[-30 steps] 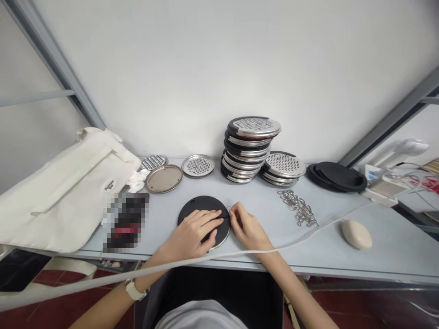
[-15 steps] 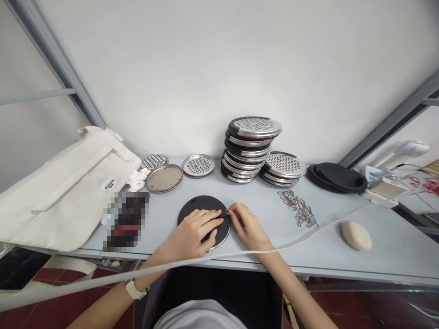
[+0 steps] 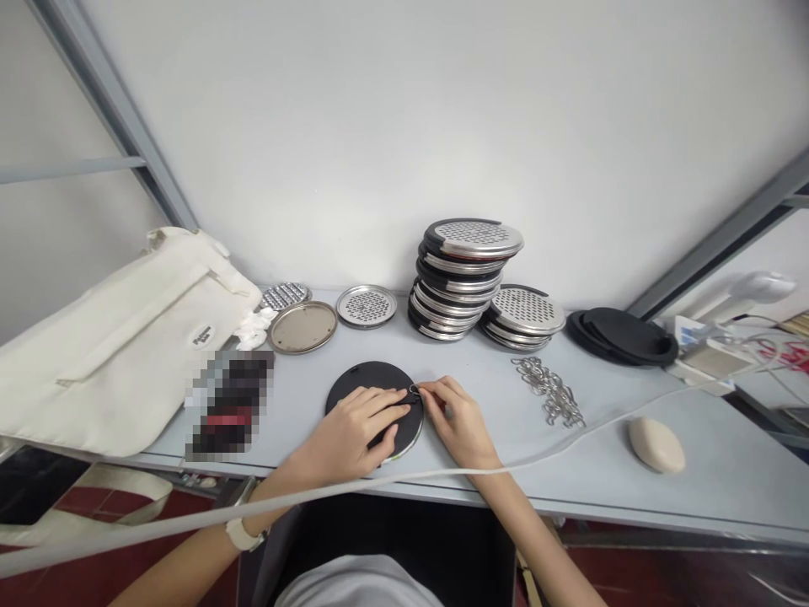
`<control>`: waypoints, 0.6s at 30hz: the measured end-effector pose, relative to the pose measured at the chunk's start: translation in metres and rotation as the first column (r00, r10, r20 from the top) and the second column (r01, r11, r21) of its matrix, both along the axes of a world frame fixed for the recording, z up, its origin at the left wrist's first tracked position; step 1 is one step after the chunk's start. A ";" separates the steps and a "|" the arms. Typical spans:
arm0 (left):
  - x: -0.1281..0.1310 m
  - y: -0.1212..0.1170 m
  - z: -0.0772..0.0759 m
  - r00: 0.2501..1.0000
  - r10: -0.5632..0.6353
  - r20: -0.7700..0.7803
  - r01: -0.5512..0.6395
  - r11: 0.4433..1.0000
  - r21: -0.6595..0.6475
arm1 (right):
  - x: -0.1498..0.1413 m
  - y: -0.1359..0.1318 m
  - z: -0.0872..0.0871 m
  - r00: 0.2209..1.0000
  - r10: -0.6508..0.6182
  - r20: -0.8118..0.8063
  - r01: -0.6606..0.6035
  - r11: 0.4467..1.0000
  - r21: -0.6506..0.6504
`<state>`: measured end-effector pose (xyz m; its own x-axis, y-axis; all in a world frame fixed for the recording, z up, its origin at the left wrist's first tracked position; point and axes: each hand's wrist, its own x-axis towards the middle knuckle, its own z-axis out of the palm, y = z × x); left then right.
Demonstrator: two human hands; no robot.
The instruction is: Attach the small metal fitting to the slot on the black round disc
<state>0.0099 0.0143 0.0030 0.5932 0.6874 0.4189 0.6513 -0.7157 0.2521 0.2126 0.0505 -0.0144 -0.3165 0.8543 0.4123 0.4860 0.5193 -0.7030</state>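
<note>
White wall, grey desk; near its front edge lies a black disc. The left hand rests open-fingered on top; the right hand pinches a wire ring at the rim. I'd guess the disc stiff, light, best held by its edge.

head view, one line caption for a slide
Left hand on a black disc, right hand pinching a small metal loop at its edge, stacked discs behind.
</note>
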 end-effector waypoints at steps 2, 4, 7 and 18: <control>0.000 0.000 0.000 1.000 0.004 -0.008 -0.004 1.000 -0.003 | 0.000 -0.001 0.000 1.000 0.013 0.004 -0.013 1.000 -0.022; 0.000 -0.001 0.000 1.000 0.005 -0.013 -0.005 1.000 -0.002 | 0.001 -0.002 0.000 1.000 0.014 0.014 -0.014 0.999 -0.046; 0.000 -0.001 0.000 1.000 0.006 -0.010 -0.006 1.000 0.001 | 0.002 -0.002 0.002 1.000 0.009 0.024 -0.007 0.997 -0.073; 0.000 -0.001 0.002 1.000 0.013 -0.007 -0.013 1.000 -0.008 | 0.000 -0.004 0.001 0.996 0.088 0.022 -0.086 0.993 -0.075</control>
